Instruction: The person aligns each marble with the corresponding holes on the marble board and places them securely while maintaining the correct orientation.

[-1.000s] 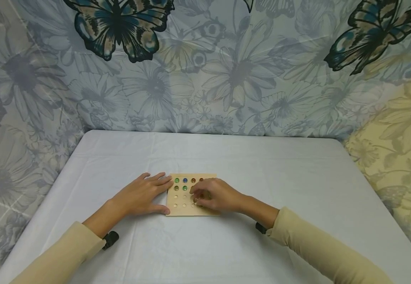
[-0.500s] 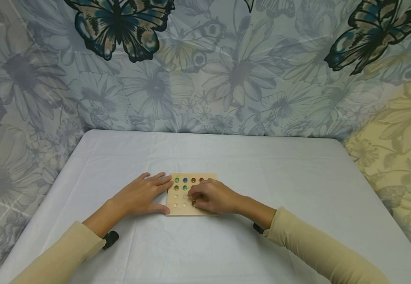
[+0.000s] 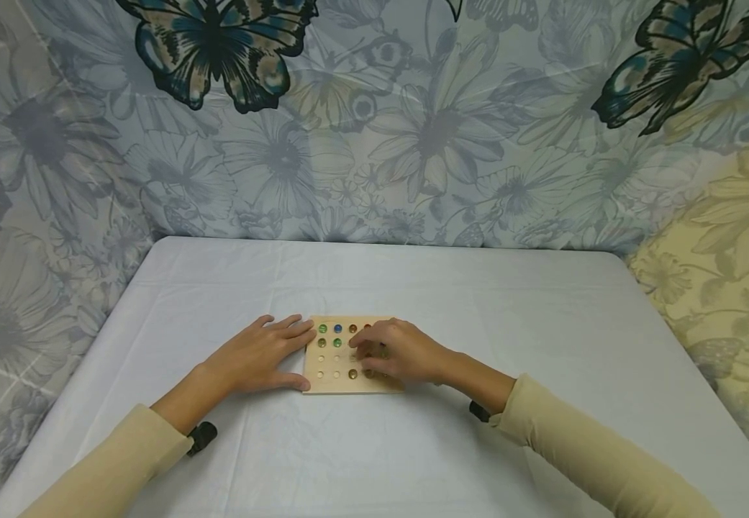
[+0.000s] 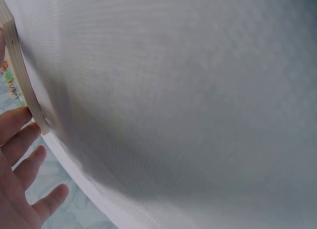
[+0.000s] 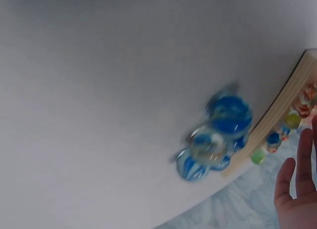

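- The wooden board [image 3: 335, 388] lies flat on the surface [image 3: 283, 446]; my left hand [image 3: 262, 357], fingers spread, should brace its left edge lightly.
- My right hand [image 3: 400, 352], loosely curved above it, thumb apart, shows no marble held; lift without nudging the brown marble [image 3: 352, 374] beside my thumb.

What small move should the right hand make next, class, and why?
Probably the right hand should reach for one of the loose blue marbles lying beside the board. It seems to pinch nothing, a brown marble sits in the front row, and the holes left of that marble are bare. The left hand touches the board's left edge.
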